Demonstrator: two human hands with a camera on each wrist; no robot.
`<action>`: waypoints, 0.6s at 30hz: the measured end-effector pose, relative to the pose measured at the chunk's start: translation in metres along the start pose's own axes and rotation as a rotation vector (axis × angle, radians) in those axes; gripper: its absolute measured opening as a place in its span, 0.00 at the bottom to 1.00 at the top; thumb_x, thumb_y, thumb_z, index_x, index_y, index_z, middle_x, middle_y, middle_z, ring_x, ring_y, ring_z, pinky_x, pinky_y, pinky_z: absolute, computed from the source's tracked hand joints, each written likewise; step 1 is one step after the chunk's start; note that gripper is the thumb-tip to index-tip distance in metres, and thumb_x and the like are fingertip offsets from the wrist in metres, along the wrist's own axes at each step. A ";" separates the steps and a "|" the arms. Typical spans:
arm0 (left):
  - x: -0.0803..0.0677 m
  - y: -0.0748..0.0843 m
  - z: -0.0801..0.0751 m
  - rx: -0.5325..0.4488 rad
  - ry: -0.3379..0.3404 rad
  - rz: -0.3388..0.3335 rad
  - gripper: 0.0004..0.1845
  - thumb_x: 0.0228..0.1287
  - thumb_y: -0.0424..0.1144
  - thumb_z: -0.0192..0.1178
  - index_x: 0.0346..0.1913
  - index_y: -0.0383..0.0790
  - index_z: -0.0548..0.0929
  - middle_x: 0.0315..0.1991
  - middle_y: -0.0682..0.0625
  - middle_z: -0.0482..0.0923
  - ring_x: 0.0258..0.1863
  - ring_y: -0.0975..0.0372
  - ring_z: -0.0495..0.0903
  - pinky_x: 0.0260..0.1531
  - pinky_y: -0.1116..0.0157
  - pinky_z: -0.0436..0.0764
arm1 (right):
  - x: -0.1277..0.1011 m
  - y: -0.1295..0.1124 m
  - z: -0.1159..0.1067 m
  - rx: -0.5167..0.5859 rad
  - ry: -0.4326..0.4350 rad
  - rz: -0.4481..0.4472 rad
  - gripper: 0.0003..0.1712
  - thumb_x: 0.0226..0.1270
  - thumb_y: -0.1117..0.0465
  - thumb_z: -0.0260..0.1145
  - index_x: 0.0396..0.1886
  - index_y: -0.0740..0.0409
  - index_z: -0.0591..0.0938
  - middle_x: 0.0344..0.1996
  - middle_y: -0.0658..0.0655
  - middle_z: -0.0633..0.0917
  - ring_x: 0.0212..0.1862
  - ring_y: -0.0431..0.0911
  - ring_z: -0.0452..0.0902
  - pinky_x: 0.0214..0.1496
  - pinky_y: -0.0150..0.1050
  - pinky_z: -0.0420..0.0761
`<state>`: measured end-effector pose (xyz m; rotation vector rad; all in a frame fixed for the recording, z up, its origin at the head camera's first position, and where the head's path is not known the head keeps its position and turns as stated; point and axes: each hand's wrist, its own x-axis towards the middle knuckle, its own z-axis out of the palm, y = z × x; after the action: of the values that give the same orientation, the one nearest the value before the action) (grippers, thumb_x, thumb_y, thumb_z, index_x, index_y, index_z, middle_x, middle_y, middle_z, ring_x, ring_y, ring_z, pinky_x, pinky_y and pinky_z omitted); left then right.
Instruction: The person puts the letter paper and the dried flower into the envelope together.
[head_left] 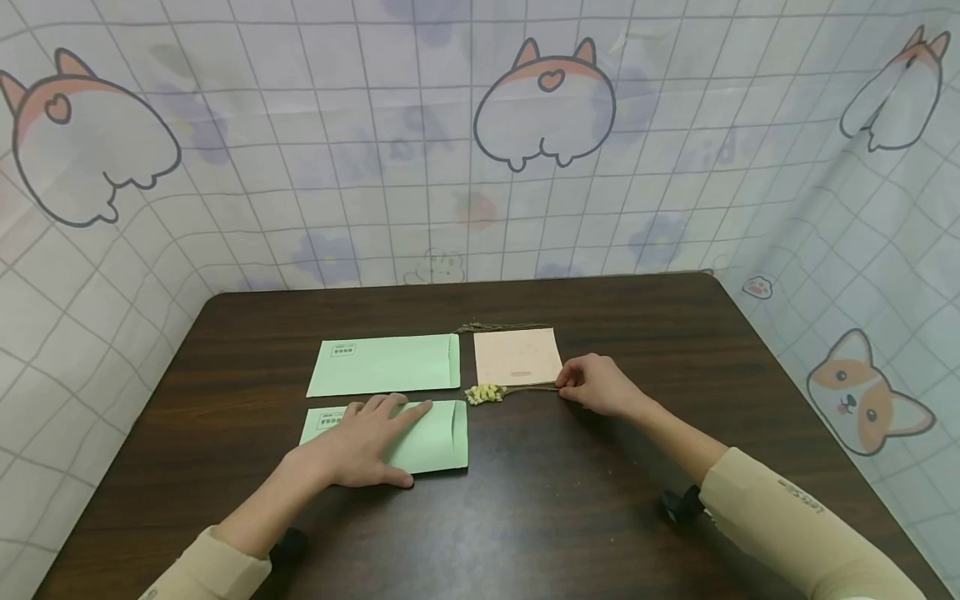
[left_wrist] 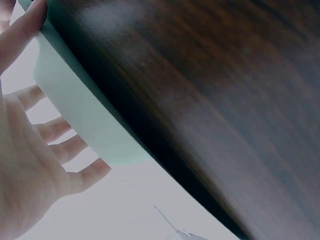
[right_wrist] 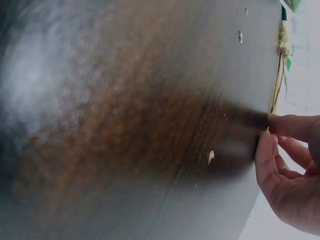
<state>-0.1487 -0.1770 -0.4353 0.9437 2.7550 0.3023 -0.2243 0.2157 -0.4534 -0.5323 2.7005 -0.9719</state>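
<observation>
Where the dried flower sprig (head_left: 501,391) lies on the dark wooden table (head_left: 600,500), its long axis runs left to right along the near edge of the peach card (head_left: 517,356), with the pale yellow blossom cluster at the left end and the thin stems pointing right. The right hand (head_left: 596,385) meets the stem ends; its fingertips (right_wrist: 265,145) are curled and pinch the stalks. The blossoms therefore lie leftward from those fingers. The left hand (head_left: 367,442) is farther from the sprig and rests flat, fingers straight, on the nearer green envelope (head_left: 431,442). A second green envelope (head_left: 386,364) lies just beyond it, left of the card. Another thin twig (head_left: 502,327) lies along the card's far edge.
</observation>
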 end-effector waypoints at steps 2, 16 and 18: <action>0.000 0.000 0.000 -0.003 0.001 0.001 0.54 0.55 0.60 0.75 0.81 0.46 0.61 0.71 0.39 0.64 0.70 0.44 0.64 0.60 0.36 0.63 | 0.001 0.000 0.000 -0.017 0.006 -0.008 0.01 0.68 0.68 0.71 0.35 0.62 0.87 0.24 0.49 0.83 0.21 0.42 0.78 0.26 0.39 0.81; 0.002 -0.001 0.001 0.011 -0.004 0.003 0.54 0.55 0.60 0.75 0.81 0.45 0.61 0.70 0.38 0.64 0.70 0.44 0.64 0.59 0.38 0.64 | 0.000 0.000 0.000 -0.094 0.000 -0.089 0.04 0.71 0.69 0.66 0.34 0.60 0.84 0.28 0.49 0.82 0.30 0.42 0.75 0.36 0.41 0.77; 0.002 -0.001 0.001 0.012 -0.004 0.001 0.54 0.55 0.60 0.75 0.81 0.46 0.61 0.70 0.39 0.64 0.70 0.45 0.64 0.59 0.37 0.64 | -0.001 0.000 -0.001 -0.099 0.001 -0.098 0.03 0.71 0.69 0.65 0.35 0.60 0.84 0.28 0.50 0.82 0.30 0.42 0.75 0.36 0.41 0.77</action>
<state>-0.1506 -0.1767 -0.4372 0.9475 2.7558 0.2834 -0.2239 0.2161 -0.4527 -0.6893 2.7574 -0.8659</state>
